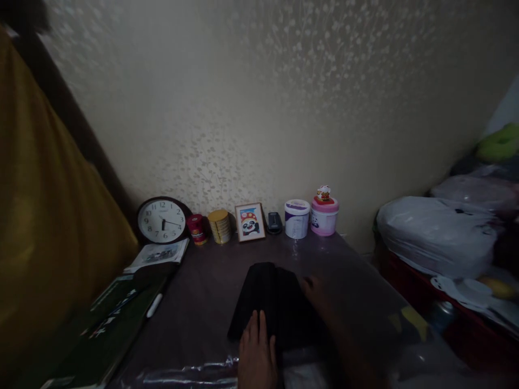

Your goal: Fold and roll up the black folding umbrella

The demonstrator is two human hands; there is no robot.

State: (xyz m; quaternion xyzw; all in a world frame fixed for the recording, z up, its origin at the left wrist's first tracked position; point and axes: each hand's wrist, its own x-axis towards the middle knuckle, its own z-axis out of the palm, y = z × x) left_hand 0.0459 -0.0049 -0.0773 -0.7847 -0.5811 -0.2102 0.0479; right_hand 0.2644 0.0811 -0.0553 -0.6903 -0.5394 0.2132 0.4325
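Note:
A folded black cloth, its exact kind not clear in the dim light, lies on the dark, plastic-covered table. A crease runs down its middle between two panels. My left hand rests flat on the lower left panel, fingers stretched forward and close together. At the cloth's upper right edge is my right hand, dim and slightly blurred. Its fingers look curled around that edge, with dark fabric between them. The lower right part of the cloth merges into shadow by my right forearm.
Along the wall stand a clock, a red tin, a yellow ribbed container, a panda picture frame, a small dark device and two tubs. A green book lies left. Plastic bags are piled right.

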